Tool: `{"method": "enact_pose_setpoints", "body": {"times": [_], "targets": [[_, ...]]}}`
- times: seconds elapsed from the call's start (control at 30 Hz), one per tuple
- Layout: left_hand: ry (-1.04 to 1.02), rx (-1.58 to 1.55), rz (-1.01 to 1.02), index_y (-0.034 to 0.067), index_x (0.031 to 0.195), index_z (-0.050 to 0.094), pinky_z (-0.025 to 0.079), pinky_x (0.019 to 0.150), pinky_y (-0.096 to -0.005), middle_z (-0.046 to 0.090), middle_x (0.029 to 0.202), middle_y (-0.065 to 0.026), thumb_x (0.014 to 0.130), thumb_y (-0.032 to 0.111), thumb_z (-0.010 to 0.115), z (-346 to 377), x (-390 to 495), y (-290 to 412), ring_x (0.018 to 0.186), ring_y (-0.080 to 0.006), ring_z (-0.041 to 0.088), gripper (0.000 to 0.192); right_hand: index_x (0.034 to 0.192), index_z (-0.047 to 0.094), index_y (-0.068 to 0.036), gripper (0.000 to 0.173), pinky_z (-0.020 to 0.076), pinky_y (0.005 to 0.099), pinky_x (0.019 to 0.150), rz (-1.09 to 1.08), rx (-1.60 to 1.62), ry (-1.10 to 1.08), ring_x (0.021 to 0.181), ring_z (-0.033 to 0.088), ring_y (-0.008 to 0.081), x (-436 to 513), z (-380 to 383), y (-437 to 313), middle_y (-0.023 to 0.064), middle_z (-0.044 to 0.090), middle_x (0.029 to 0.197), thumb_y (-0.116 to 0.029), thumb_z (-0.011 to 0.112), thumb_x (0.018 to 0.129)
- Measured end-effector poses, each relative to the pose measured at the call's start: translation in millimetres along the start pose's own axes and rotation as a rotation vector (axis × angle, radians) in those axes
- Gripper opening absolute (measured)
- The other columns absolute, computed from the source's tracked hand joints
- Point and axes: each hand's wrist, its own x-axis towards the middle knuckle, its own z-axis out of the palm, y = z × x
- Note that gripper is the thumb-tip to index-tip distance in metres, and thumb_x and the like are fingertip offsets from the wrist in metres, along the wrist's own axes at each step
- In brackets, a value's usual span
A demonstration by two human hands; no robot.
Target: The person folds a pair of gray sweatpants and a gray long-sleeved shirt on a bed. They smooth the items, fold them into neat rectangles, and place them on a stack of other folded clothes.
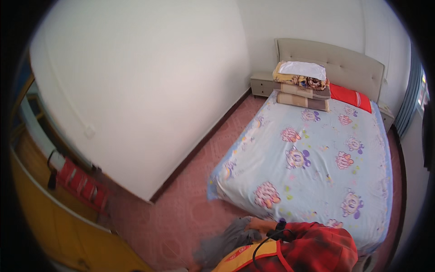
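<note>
My right hand (260, 224), at the end of a red-and-black plaid sleeve with a black wrist strap, holds a bunched grey cloth (224, 243). The cloth hangs in front of my body, over the tiled floor and near the foot of the bed, and looks blurred at its lower left. At the bottom edge of the view, only a small part of my left hand (194, 267) shows beside the cloth; its grip is hidden. A yellow apron (244, 255) with red trim covers my front, crossed by a black cable.
The bed (316, 176) has a pale blue cartoon-print sheet. Folded blankets (300, 89) and a red pillow (350, 97) lie by its headboard (326, 56). A nightstand (261, 84) stands beside it. A wall corner (151, 200) juts out at left, near a red rack (81, 183) and yellow wooden door (64, 231).
</note>
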Motion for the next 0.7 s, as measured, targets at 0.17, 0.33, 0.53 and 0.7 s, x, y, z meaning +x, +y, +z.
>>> {"method": "enact_pose_setpoints", "body": {"times": [0.17,0.33,0.53,0.7], "targets": [[0.012,-0.057,-0.106,0.002,0.137,0.055,0.052,0.093,-0.0437,0.061,0.131,-0.0151,0.076,0.023,0.086,-104,85,51,0.119,-0.0296,0.058,0.072,0.116,0.066,0.003,0.048,0.0519,0.0360,0.081,0.377,-0.092,0.100,0.098,0.063,0.0189,166,10,-57,0.0099,0.068,0.112,-0.014,0.079,0.073],[0.004,-0.138,-0.178,0.003,0.137,0.055,0.053,0.092,-0.0446,0.062,0.130,-0.0153,0.075,0.024,0.087,-191,177,102,0.118,-0.0308,0.059,0.073,0.119,0.065,-0.004,0.052,0.0504,0.0413,0.083,-0.075,-0.301,0.051,0.098,0.063,0.0274,306,-2,-52,0.0136,0.068,0.105,-0.015,0.079,0.071],[-0.085,-0.102,-0.268,0.003,0.137,0.055,0.053,0.091,-0.0457,0.063,0.128,-0.0154,0.075,0.025,0.087,-286,311,200,0.117,-0.0324,0.059,0.074,0.117,0.064,0.001,0.052,0.0512,0.0444,0.087,-0.304,-0.698,-0.055,0.109,0.062,0.0346,425,-33,-65,0.0190,0.068,0.111,-0.016,0.081,0.070],[-0.230,0.112,-0.058,0.000,0.134,0.056,0.053,0.091,-0.0442,0.064,0.126,-0.0170,0.072,0.031,0.087,-354,469,283,0.112,-0.0324,0.062,0.076,0.124,0.061,-0.003,0.054,0.0542,0.0424,0.086,0.145,0.245,0.468,0.112,0.061,0.0257,486,-17,-135,0.0133,0.066,0.113,-0.007,0.080,0.074]]}}
